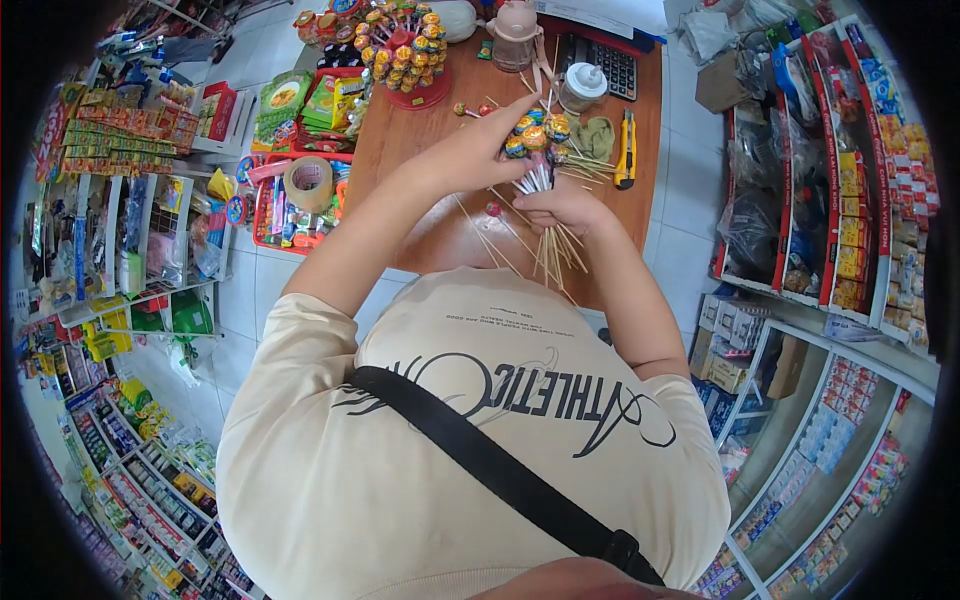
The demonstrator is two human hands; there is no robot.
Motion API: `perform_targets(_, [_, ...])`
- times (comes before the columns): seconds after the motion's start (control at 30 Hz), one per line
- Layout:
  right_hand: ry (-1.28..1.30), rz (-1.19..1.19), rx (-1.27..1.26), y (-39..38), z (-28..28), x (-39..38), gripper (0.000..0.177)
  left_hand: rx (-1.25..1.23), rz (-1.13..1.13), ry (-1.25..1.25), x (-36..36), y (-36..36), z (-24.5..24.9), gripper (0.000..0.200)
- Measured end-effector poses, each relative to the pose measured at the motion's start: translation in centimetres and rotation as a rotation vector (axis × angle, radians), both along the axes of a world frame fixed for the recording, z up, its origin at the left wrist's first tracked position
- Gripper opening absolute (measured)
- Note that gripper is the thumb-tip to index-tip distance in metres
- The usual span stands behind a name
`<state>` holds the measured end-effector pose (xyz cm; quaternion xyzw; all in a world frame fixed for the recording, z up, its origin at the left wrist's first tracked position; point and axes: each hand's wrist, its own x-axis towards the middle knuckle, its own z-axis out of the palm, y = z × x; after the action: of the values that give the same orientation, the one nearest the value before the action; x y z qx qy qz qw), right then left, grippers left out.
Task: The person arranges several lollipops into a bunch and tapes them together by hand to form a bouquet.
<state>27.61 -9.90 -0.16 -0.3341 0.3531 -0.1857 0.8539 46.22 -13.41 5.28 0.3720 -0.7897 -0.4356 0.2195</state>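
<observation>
My right hand (568, 207) is closed round a bunch of lollipops, gripping it where white sticks meet thin wooden skewers (553, 250) that fan out below. The lollipops (534, 134) have shiny yellow, orange and blue wrappers and point toward the far side of the table. Against their left side, my left hand (498, 145) cups the bunch, index finger stretched out and thumb over the white sticks. A single red-wrapped lollipop (493, 209) lies on the table below. Loose skewers lie to both sides, and the palm of my left hand is hidden.
The wooden table (400, 190) also holds a lollipop stand (412, 90), a lidded cup (583, 87), a calculator (612, 68), and a yellow box cutter (625, 150). Left of it, a tape roll (310, 184) rests on a red basket (268, 215). Stocked shelves line both sides.
</observation>
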Motion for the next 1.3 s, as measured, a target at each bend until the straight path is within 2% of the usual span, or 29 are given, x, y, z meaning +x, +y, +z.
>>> perform_targets(0.1, [0.041,0.024,-0.051,-0.1,-1.4,0.3,0.017,-0.112,0.031,-0.028,-0.1,0.4,-2.4,0.085])
perform_targets(0.2, [0.088,0.0,-0.045,-0.5,-3.5,0.0,0.017,-0.102,0.032,-0.075,0.5,0.0,-4.1,0.087])
perform_targets(0.33, [0.389,-0.117,-0.16,-0.7,-4.5,-1.8,0.015,0.329,0.342,0.306,3.5,-1.3,-8.1,0.073])
perform_targets(0.4, [0.375,-0.128,-0.127,-0.6,-5.7,-3.2,0.017,0.588,0.573,0.439,4.7,-1.2,-9.0,0.064])
perform_targets(0.43, [0.406,-0.11,-0.124,-0.4,-6.3,-3.7,0.019,0.501,0.577,0.404,5.1,-0.7,-9.5,0.053])
perform_targets(0.47, [0.435,-0.091,-0.121,-0.3,-6.8,-4.0,0.021,0.545,0.525,0.441,5.2,-0.5,-10.0,0.056])
perform_targets(0.53, [0.545,-0.033,-0.354,0.5,-6.7,-2.9,0.025,0.631,0.421,0.512,4.7,0.8,-8.8,0.061])
perform_targets(0.57, [0.599,-0.005,-0.47,0.8,-6.7,-2.2,0.027,0.607,0.375,0.491,4.1,1.2,-8.6,0.062])
perform_targets(0.67, [0.686,0.115,-0.837,2.0,-11.8,-0.2,0.031,0.537,0.209,0.402,1.2,2.3,-7.5,0.059])
perform_targets(0.7, [0.809,0.249,-0.803,2.2,-11.1,0.5,0.031,0.448,0.161,0.282,0.7,2.3,-9.5,0.056])
perform_targets(0.77, [0.86,0.336,-0.799,2.5,-7.1,1.3,0.035,0.27,0.121,0.139,0.3,2.7,-11.5,0.052])
perform_targets(0.83, [0.882,0.366,-0.787,2.8,-4.5,1.7,0.038,0.091,0.129,0.089,0.1,3.2,-11.1,0.049])
perform_targets(0.9, [0.916,0.419,-0.754,2.6,-2.6,2.2,0.039,0.106,0.192,0.122,-0.4,3.6,-11.1,0.048])
perform_targets(0.97, [0.963,0.47,-0.702,2.2,-3.0,2.3,0.041,0.112,0.213,0.13,-0.7,3.4,-10.8,0.048])
perform_targets(1.07, [1.041,0.393,-0.656,1.9,-4.2,2.0,0.029,0.54,0.232,0.436,-0.3,2.7,-11.3,0.054])
perform_targets(1.1, [0.975,0.338,-0.758,1.7,-6.1,1.6,0.029,0.655,0.249,0.512,-0.2,2.7,-10.3,0.057])
perform_targets(1.17, [0.906,0.269,-0.9,1.6,-8.8,0.7,0.028,0.716,0.297,0.448,0.0,2.9,-7.3,0.059])
perform_targets(1.2, [0.905,0.253,-0.939,1.5,-8.6,0.6,0.028,0.745,0.325,0.416,0.1,2.9,-6.8,0.06])
perform_targets(1.23, [0.973,0.273,-0.912,1.8,-4.9,0.7,0.027,0.926,0.301,0.487,-0.1,3.2,-7.7,0.063])
perform_targets(1.3, [1.089,0.34,-0.909,1.8,-2.5,0.7,0.024,0.966,0.317,0.604,-1.1,3.9,-9.3,0.064])
